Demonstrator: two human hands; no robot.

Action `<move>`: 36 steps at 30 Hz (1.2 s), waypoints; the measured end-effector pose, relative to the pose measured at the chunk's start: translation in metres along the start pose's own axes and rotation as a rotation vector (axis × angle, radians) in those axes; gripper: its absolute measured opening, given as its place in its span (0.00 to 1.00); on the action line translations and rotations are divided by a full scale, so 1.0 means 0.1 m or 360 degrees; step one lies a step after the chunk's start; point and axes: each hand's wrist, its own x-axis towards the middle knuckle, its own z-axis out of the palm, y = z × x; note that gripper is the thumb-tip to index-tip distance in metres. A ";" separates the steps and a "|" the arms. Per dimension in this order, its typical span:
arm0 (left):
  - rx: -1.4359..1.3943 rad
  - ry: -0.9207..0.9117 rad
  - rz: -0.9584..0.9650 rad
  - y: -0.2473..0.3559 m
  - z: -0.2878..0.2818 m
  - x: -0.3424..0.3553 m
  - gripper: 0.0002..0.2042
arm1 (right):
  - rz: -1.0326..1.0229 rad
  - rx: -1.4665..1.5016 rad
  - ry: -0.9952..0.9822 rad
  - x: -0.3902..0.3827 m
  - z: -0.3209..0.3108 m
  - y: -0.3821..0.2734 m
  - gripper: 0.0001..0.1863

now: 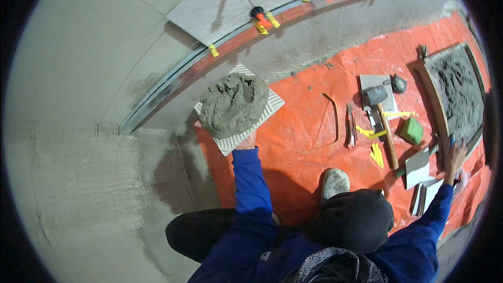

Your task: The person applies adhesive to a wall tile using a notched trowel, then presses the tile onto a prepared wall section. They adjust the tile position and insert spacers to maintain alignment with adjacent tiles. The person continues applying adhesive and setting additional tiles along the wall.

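Observation:
My left hand (245,141) supports a ridged white tile (273,104) from underneath, topped by a thick heap of grey mortar (233,104); part of that hand is hidden by the tile. My right hand (456,154) reaches to the near end of a shallow trough (433,84) of grey mortar, fingers curled around something small and blue at its rim, too small to make out. Just left of that hand are a white square plate (417,170) and a stack of small tiles (430,196).
An orange sheet (283,178) holds a rubber mallet (389,139), green sponge (412,131), red-handled cutter (350,126), bent rod (335,118) and yellow spacers (376,155). Ahead, a large tile (204,8) with several clamps meets a curved metal strip (143,111) on the wall. My foot (335,181) rests below.

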 end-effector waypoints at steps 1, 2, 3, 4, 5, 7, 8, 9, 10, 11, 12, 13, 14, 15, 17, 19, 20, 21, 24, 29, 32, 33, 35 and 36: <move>-0.0037 0.0077 0.0046 0.04 0.12 0.01 0.48 | -0.0165 0.0102 0.0224 0.01 -0.13 -0.22 0.24; 0.0058 -0.0012 0.0085 0.07 0.22 0.02 0.51 | -0.0349 0.0257 0.0295 -0.04 -0.28 -0.54 0.23; -0.0166 -0.0261 0.0011 0.12 0.33 0.04 0.48 | -0.0538 0.0849 0.0218 -0.18 -0.45 -0.98 0.21; -0.0204 -0.0382 -0.0012 0.15 0.44 0.06 0.46 | -0.0617 0.1396 0.0084 -0.36 -0.69 -1.47 0.20; -0.0059 -0.0304 0.0031 0.19 0.54 0.09 0.43 | -0.0808 0.1693 0.0037 -0.52 -0.97 -2.02 0.21; 0.0358 -0.0114 0.0181 0.26 0.76 0.14 0.36 | -0.1080 0.1829 -0.0076 -0.84 -1.69 -3.08 0.21; 0.0179 -0.0127 0.0137 0.29 0.88 0.17 0.33 | -0.1172 0.2108 -0.0182 -1.01 -2.10 -3.54 0.19; -0.0223 -0.0379 -0.0002 0.37 1.02 0.23 0.30 | -0.1425 0.2068 -0.0021 -1.13 -2.56 -3.92 0.20; -0.0607 -0.0522 -0.0162 0.45 1.18 0.29 0.28 | -0.1566 0.2146 0.0051 -1.28 -3.02 -4.25 0.24; -0.0802 -0.0466 -0.0235 0.54 1.35 0.37 0.25 | -0.1787 0.2324 0.0231 -1.36 -3.46 -4.56 0.27; -0.0714 -0.0577 -0.0246 0.63 1.52 0.44 0.25 | -0.1911 0.2448 0.0411 -1.43 -3.89 -4.81 0.28; -0.0648 -0.0695 -0.0262 0.71 1.70 0.52 0.30 | -0.2012 0.2617 0.0678 -1.46 -4.27 -5.01 0.27; -0.0645 -0.0760 -0.0264 0.79 1.88 0.62 0.34 | -0.2086 0.2644 0.0775 -1.48 -4.61 -5.18 0.26; -0.0472 -0.0684 -0.0171 0.88 2.07 0.71 0.39 | -0.2039 0.2759 0.0980 -1.51 -4.90 -5.31 0.27; -0.0537 -0.0637 -0.0127 1.05 2.42 0.82 0.49 | -0.1953 0.2865 0.1182 -1.51 -5.35 -5.51 0.28; -0.0594 -0.0657 -0.0214 1.22 2.71 0.85 0.51 | -0.1804 0.2866 0.1347 -1.50 -5.69 -5.65 0.29; -0.0603 -0.0741 -0.0248 1.29 2.85 0.85 0.55 | -0.1838 0.2934 0.1471 -1.48 -5.84 -5.70 0.22; -0.0609 -0.0825 -0.0282 1.37 2.98 0.86 0.59 | -0.1892 0.2990 0.1291 -1.46 -5.97 -5.71 0.21; -0.0535 -0.0941 -0.0353 1.59 3.36 0.86 0.61 | -0.1895 0.3101 0.1381 -1.39 -6.39 -5.77 0.16; -0.0186 -0.1011 -0.0297 1.93 3.94 0.88 0.53 | -0.1717 0.3161 0.1574 -1.27 -7.12 -5.73 0.11; 0.0266 -0.1062 -0.0078 2.14 4.19 0.81 0.50 | -0.1734 0.3202 0.1583 -1.16 -7.54 -5.74 0.08; 0.0340 -0.1094 -0.0059 2.21 4.25 0.77 0.49 | -0.1736 0.3192 0.1606 -1.12 -7.67 -5.77 0.07; 0.0524 -0.1114 -0.0017 2.35 4.34 0.66 0.47 | -0.1726 0.3148 0.1655 -1.05 -7.88 -5.81 0.07; 0.0643 -0.1067 0.0089 2.39 4.39 0.62 0.45 | -0.1722 0.3114 0.1680 -1.03 -7.98 -5.82 0.07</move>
